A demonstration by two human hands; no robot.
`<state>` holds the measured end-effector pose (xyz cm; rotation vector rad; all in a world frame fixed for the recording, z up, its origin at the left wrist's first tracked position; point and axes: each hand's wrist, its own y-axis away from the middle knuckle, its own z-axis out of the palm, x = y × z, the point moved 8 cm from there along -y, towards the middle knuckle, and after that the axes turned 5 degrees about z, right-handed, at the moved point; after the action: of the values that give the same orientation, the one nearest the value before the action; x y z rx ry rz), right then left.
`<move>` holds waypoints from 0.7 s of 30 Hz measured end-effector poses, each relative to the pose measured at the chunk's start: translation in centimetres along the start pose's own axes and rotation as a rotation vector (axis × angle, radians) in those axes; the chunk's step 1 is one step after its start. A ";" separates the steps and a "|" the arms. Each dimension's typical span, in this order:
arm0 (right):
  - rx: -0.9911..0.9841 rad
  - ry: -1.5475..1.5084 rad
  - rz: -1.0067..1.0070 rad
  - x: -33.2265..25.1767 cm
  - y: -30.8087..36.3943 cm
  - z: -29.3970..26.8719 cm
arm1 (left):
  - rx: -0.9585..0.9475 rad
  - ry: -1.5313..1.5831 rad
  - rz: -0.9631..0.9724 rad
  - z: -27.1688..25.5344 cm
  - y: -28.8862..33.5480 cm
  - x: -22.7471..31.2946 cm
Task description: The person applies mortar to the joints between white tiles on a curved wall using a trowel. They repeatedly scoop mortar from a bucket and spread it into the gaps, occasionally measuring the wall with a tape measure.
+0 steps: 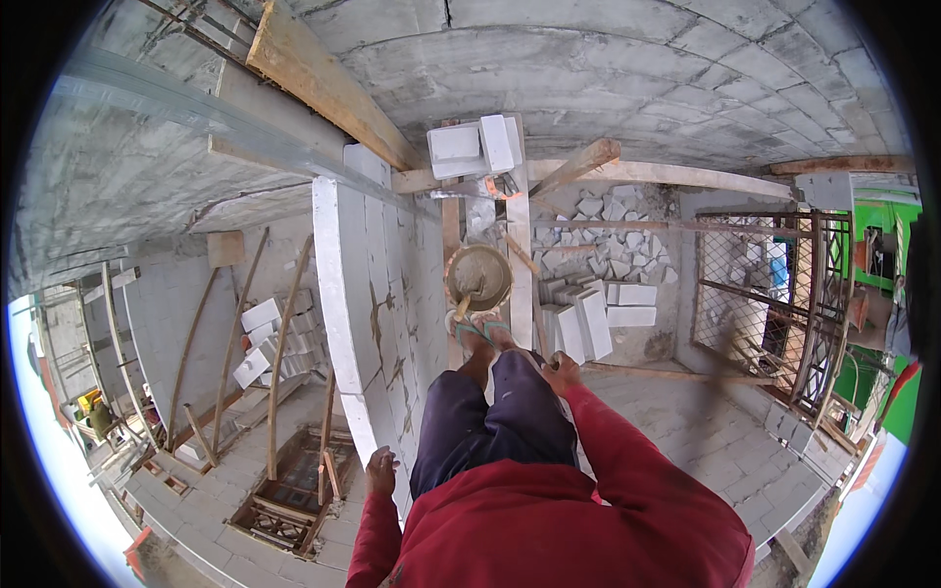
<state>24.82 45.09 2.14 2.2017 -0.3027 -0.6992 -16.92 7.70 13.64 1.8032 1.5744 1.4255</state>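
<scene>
My left hand point(382, 472) is beside the top edge of a white block wall point(343, 294), its fingers loosely bent and apart, holding nothing that I can see. By my right thigh, my right hand point(562, 373) is curled closed, and nothing shows in it. Just beyond my sandalled feet point(487, 333) stands a round bucket point(453, 284) with grey wet mortar inside. A tool with a wooden handle point(462, 308) leans in the bucket. Farther off, white blocks point(456, 152) lie on the planks near an orange-handled tool point(503, 186).
I stand high on narrow planks point(520, 255), with the floor far below on the right. Stacked white blocks point(591, 318) and broken pieces point(622, 235) lie down there. Wooden props point(286, 363) stand left of the wall. A timber beam point(676, 178) crosses ahead; a metal grille point(755, 284) stands right.
</scene>
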 end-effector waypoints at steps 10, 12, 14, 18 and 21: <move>0.208 0.068 -0.164 -7.2 -2.3 -0.6 | -0.024 0.138 0.063 1.8 -5.4 4.7; 0.151 -0.110 -0.189 -8.6 -5.3 0.1 | -0.006 0.202 0.019 2.5 -5.2 4.4; 0.153 -0.045 -0.220 -10.4 -9.6 0.8 | -0.040 0.180 0.026 3.8 -5.3 4.4; 0.194 0.187 -0.257 -14.1 -19.7 3.1 | -0.048 0.059 -0.060 7.6 -6.4 4.2; 0.180 0.138 -0.275 -15.9 -27.1 4.4 | 0.026 -0.205 0.116 10.7 -7.8 7.0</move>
<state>9.03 66.99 -14.44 2.4785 0.0094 -0.6832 -12.99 19.94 6.01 2.0138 1.4124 1.2270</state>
